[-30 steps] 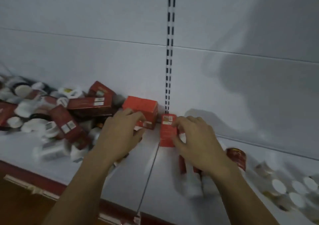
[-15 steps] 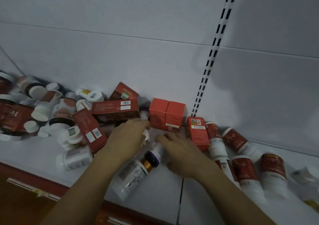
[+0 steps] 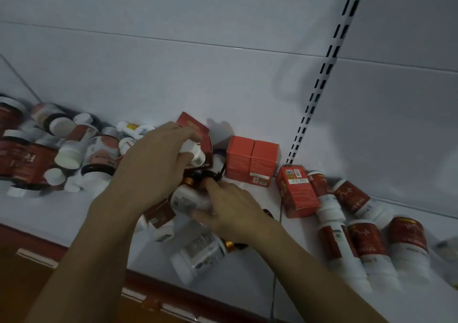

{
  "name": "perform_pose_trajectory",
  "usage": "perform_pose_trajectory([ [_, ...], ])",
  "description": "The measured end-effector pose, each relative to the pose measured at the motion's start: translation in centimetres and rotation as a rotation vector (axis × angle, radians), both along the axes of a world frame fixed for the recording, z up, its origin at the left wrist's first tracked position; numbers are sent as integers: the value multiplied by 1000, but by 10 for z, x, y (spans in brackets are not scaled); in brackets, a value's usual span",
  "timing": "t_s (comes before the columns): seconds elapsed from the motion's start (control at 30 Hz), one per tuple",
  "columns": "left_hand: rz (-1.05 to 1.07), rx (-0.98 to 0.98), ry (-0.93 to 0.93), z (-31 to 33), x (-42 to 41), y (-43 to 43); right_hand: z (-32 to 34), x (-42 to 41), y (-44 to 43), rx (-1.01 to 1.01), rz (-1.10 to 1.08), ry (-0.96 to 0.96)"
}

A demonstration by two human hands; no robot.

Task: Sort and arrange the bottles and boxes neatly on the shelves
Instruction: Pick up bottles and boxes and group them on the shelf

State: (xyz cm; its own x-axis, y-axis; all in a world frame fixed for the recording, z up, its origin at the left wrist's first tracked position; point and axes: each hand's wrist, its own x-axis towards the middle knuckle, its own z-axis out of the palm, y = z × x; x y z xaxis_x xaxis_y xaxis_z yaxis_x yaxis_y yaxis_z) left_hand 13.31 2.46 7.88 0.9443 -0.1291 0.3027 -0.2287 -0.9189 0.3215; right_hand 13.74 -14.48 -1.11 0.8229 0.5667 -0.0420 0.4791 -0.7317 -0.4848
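Observation:
On the white shelf (image 3: 247, 268) my left hand (image 3: 151, 166) curls over a small white bottle (image 3: 194, 153) in front of a dark red box (image 3: 194, 127). My right hand (image 3: 233, 211) grips a white bottle with a gold collar (image 3: 183, 200) lying on its side. Another white bottle (image 3: 198, 254) lies below my right wrist. Two bright red boxes (image 3: 251, 160) stand side by side against the back wall. A third red box (image 3: 296, 190) leans to their right.
A jumbled heap of bottles and dark red boxes (image 3: 49, 154) fills the shelf's left part. Several red-labelled white bottles (image 3: 366, 238) lie in a row at the right. A slotted upright (image 3: 322, 74) runs up the back wall. The shelf's red front edge (image 3: 153, 283) is near.
The view has swung left and closer. My left hand has risen onto the small white bottle by the dark red box. My right hand has closed round the gold-collared bottle.

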Motion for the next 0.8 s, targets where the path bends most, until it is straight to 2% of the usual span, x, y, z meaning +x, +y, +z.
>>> perform_pose_trajectory([
  [0.1, 28, -15, -7, -1, -8, 9, -7, 6, 14, 12, -17, 46],
  [0.23, 31, -41, -17, -2, -15, 13, 7, 11, -17, 125, -69, 60],
  [0.37, -9, -90, -19, -2, -16, 6, 22, 20, -58, 177, -236, -28],
  [0.57, -143, -72, -13, -1, -5, -21, 17, 13, -73, 192, -209, 13],
  [0.8, -338, -98, 57, -1, 8, -98, 30, -37, -156, 217, -485, -204],
])
